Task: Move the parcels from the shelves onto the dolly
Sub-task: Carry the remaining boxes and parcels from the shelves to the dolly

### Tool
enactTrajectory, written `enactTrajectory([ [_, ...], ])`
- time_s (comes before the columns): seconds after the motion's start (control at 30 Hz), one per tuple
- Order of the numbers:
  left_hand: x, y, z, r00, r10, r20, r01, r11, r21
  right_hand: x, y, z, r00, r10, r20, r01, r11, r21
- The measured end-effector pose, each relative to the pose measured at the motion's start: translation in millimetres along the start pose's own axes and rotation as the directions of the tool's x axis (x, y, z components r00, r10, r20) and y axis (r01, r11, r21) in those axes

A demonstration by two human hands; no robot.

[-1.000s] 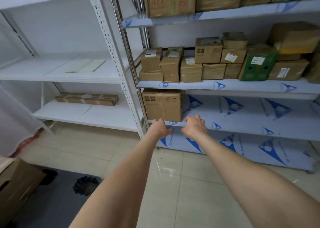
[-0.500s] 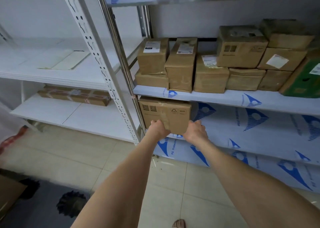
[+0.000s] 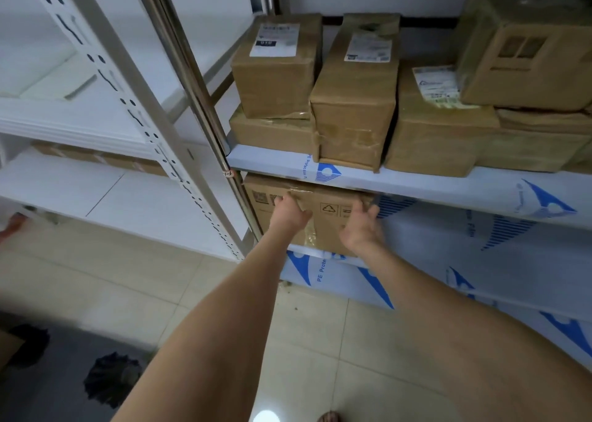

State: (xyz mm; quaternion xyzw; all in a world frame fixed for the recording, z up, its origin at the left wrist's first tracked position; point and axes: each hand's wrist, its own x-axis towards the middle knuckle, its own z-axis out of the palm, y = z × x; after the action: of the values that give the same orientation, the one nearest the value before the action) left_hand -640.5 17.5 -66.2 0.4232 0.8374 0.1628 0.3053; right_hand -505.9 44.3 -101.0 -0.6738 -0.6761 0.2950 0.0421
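A brown cardboard parcel (image 3: 326,226) with printed handling symbols and clear tape stands at the left end of the lower shelf (image 3: 480,261), which is covered in blue-printed film. My left hand (image 3: 290,215) grips the parcel's upper front left, fingers up at the taped top edge. My right hand (image 3: 362,226) holds its right front corner, fingers wrapped round the side. Several more brown parcels (image 3: 352,101) are stacked on the shelf above (image 3: 448,186). A dark grey platform (image 3: 57,357), apparently the dolly, lies on the floor at the lower left.
A steel upright (image 3: 205,101) stands just left of the parcel. Beyond it is a white shelving unit (image 3: 96,117) with a long flat parcel (image 3: 96,159) on its low shelf. A black round object (image 3: 112,380) sits on the dark platform. The floor is beige tile.
The view has moved closer and lower to the shelves. Both hands went from the parcel's lower front edge up onto its front and sides.
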Motion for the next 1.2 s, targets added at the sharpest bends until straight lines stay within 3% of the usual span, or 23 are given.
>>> enactTrajectory([
  [0.33, 35.6, 5.2, 19.0, 0.977, -0.181, -0.115, 0.149, 0.959, -0.241, 21.8, 8.4, 12.8, 0.993, 0.012, -0.114, -0.008, 0.999, 0.037],
  [0.5, 34.4, 6.6, 27.1, 0.982, -0.148, -0.115, 0.116, 0.963, -0.244, 23.9, 14.0, 10.8, 0.988, 0.013, -0.156, -0.01, 1.0, 0.02],
  [0.77, 20.9, 3.2, 46.5, 0.99, -0.078, -0.114, 0.044, 0.962, -0.271, 21.0, 35.5, 1.0, 0.975, 0.145, -0.168, -0.097, 0.959, 0.267],
  [0.9, 9.1, 3.2, 55.9, 0.992, -0.074, -0.107, 0.039, 0.954, -0.297, 12.5, 48.9, -3.2, 0.973, 0.158, -0.17, -0.104, 0.953, 0.286],
  [1.13, -17.5, -9.4, 54.8, 0.998, -0.023, -0.063, 0.013, 0.99, -0.141, -3.8, 69.7, -10.8, 0.956, 0.219, -0.197, -0.154, 0.942, 0.298],
  [1.2, -13.5, -14.9, 39.7, 0.986, -0.043, -0.16, 0.03, 0.996, -0.081, -2.0, 70.3, -14.1, 0.953, 0.241, -0.183, -0.169, 0.926, 0.337],
])
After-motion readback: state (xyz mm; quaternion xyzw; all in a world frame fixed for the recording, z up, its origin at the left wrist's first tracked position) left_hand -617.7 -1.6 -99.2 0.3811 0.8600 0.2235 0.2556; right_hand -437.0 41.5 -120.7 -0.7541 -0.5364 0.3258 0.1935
